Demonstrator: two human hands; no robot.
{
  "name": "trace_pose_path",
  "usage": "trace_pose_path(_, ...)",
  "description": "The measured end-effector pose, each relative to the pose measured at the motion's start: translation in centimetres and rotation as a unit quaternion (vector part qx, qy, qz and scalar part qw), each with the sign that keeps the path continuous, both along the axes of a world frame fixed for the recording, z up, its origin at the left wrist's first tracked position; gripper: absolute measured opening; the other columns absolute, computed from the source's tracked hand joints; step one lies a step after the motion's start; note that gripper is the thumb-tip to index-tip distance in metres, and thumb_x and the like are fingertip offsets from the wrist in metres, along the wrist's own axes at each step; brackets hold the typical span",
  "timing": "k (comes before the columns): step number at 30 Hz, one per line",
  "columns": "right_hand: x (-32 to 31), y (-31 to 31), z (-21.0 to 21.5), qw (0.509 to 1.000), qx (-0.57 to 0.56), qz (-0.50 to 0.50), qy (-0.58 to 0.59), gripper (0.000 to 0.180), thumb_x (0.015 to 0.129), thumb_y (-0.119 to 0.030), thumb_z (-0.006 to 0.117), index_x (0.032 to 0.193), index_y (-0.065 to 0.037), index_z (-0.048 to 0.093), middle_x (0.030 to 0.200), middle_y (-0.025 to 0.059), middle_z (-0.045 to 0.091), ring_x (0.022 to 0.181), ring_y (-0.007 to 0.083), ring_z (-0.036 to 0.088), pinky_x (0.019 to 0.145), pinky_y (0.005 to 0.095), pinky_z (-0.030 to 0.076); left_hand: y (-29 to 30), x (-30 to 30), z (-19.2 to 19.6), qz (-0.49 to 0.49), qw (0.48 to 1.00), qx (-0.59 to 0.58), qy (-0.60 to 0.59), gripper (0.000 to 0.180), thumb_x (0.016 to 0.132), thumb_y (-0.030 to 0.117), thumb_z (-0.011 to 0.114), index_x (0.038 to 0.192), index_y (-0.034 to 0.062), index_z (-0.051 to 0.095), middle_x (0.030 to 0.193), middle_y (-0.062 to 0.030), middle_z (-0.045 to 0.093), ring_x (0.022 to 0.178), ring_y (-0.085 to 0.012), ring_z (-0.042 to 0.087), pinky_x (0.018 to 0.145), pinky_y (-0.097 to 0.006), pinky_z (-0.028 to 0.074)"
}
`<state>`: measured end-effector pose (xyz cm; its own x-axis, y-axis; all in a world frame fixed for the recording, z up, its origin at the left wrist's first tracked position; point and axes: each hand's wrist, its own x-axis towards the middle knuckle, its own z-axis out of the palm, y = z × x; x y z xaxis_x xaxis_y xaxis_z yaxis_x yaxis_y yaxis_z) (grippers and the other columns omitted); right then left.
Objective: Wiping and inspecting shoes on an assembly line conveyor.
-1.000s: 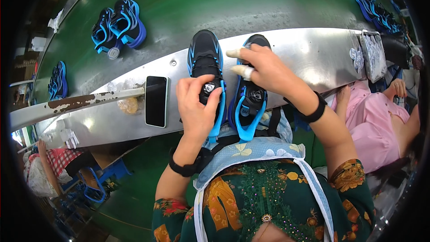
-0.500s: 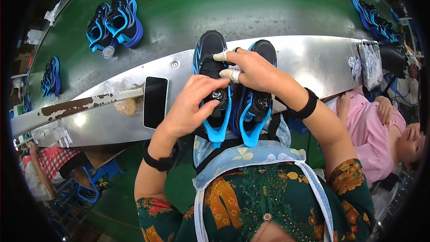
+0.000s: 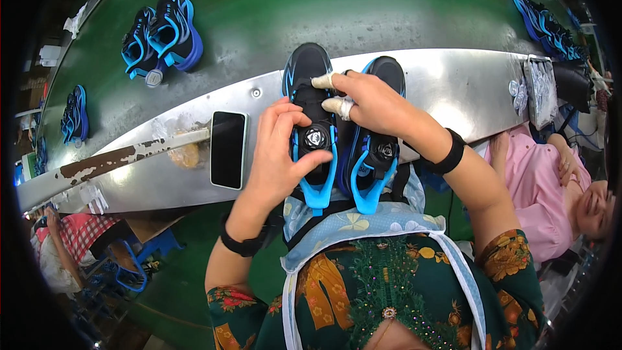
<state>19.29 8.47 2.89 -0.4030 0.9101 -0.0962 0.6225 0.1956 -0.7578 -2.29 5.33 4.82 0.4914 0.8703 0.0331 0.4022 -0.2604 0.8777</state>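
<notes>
Two black and blue sneakers stand side by side in front of me, toes pointing away, heels at my apron. My right hand [image 3: 379,104] reaches across the right sneaker [image 3: 387,76] and grips the left sneaker [image 3: 307,63] at its lacing; whether it pinches a lace is unclear. Off-white covers wrap its thumb and a finger. A round black dial [image 3: 315,136] sits on the left sneaker's tongue. My left hand [image 3: 273,155] lies around that dial, fingers on the far left side and thumb on the near side, spread apart with the dial's face uncovered between them.
A phone [image 3: 228,149] lies on the metal ledge [image 3: 146,185], beside a rusty bar [image 3: 110,157]. More sneakers [image 3: 170,32] rest on the green belt [image 3: 272,0]. On the right, a tray of clear-wrapped items [image 3: 539,94] stands near a person in pink [image 3: 538,188].
My left hand has moved off the dial; its fingers have shifted away and left, baring the dial's face. My right hand keeps its place on the left sneaker.
</notes>
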Motion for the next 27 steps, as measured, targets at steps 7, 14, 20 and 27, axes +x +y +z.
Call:
trace_pose_path(7, 0.0, -0.2, -0.1, 1.000, 0.017, 0.010, 0.013, 0.041, 0.087, -0.022, 0.065, 0.124, -0.006, 0.056, 0.095, 0.0222, 0.063, 0.086, 0.0386, 0.061, 0.074, 0.0411, 0.049, 3.0, -1.4, -0.8, -0.193, 0.980, -0.043, -0.023, 0.032, 0.075, 0.014, 0.070, 0.106, 0.0045, 0.065, 0.116, -0.0083, 0.063, 0.130, -0.0309, 0.042, 0.106, -0.043, 0.033)
trace_pose_path(14, 2.0, -0.2, 2.2, 0.998, -0.005, -0.011, -0.057, 0.035, 0.085, -0.024, 0.066, 0.118, -0.010, 0.061, 0.091, 0.0184, 0.062, 0.086, 0.0358, 0.061, 0.076, 0.0407, 0.048, -2.9, -2.6, 0.5, 0.200, 0.936, -0.285, -0.054, 0.026, 0.091, 0.017, 0.060, 0.109, -0.0006, 0.061, 0.115, -0.0189, 0.062, 0.089, -0.0223, 0.066, 0.061, -0.025, 0.051)
trace_pose_path(20, 0.6, -2.8, 1.9, 0.987, -0.004, 0.131, 0.093, 0.050, 0.078, -0.017, 0.073, 0.126, -0.017, 0.059, 0.089, 0.0170, 0.052, 0.085, 0.0333, 0.057, 0.073, 0.0391, 0.047, -6.9, 0.2, 2.1, 0.206, 0.744, -0.543, -0.329, 0.034, 0.099, 0.022, 0.045, 0.120, -0.0043, 0.052, 0.114, -0.0161, 0.062, 0.084, -0.0225, 0.066, 0.039, -0.020, 0.039)
trace_pose_path(27, -0.5, -4.0, 0.7, 0.995, 0.064, 0.064, 0.046, 0.044, 0.078, -0.015, 0.073, 0.121, -0.014, 0.062, 0.083, 0.0117, 0.055, 0.070, 0.0269, 0.059, 0.063, 0.0369, 0.049, -6.6, 2.1, -0.1, 0.214, 0.719, -0.551, -0.366, 0.030, 0.100, 0.026, 0.045, 0.111, -0.0003, 0.053, 0.104, -0.0150, 0.063, 0.077, -0.0180, 0.066, 0.039, -0.021, 0.037)
